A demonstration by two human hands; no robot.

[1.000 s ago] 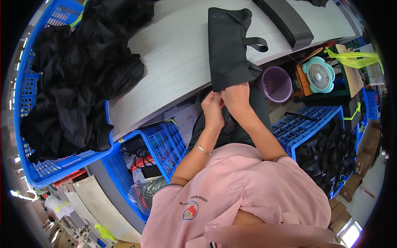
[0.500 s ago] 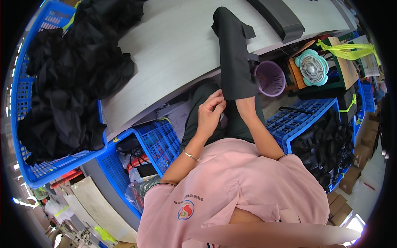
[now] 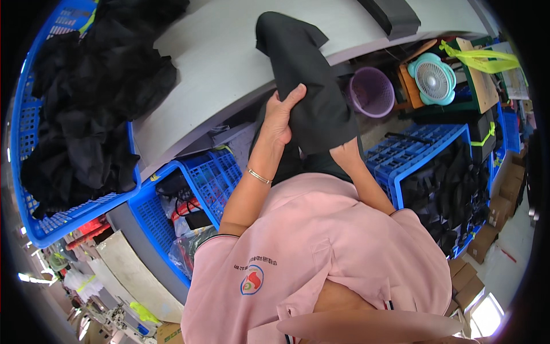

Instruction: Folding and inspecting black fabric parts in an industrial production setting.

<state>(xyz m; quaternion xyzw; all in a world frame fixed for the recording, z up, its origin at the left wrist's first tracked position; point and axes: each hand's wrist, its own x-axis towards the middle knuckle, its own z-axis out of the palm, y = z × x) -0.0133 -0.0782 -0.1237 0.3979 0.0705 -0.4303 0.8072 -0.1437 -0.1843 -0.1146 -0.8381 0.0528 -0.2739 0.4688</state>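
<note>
A long piece of black fabric (image 3: 315,97) stretches from above my lap to the grey table, its far end bent over on the tabletop. My left hand (image 3: 282,117) grips its left edge partway along, thumb on top and the other fingers underneath. At the near right corner is my right hand (image 3: 346,153); the fabric covers its fingers, so I cannot see whether they are closed on it.
A blue crate (image 3: 74,226) heaped with black fabric (image 3: 103,109) stands left of the grey table (image 3: 215,63). Another black piece (image 3: 392,17) lies at the back right. Beyond my right arm are a blue crate (image 3: 415,146), a purple basket (image 3: 372,92) and a turquoise fan (image 3: 433,79).
My left hand has moved forward from the fabric's near edge and taken hold of its left side. The fabric's far end has swung left, and its near end has come closer to me.
</note>
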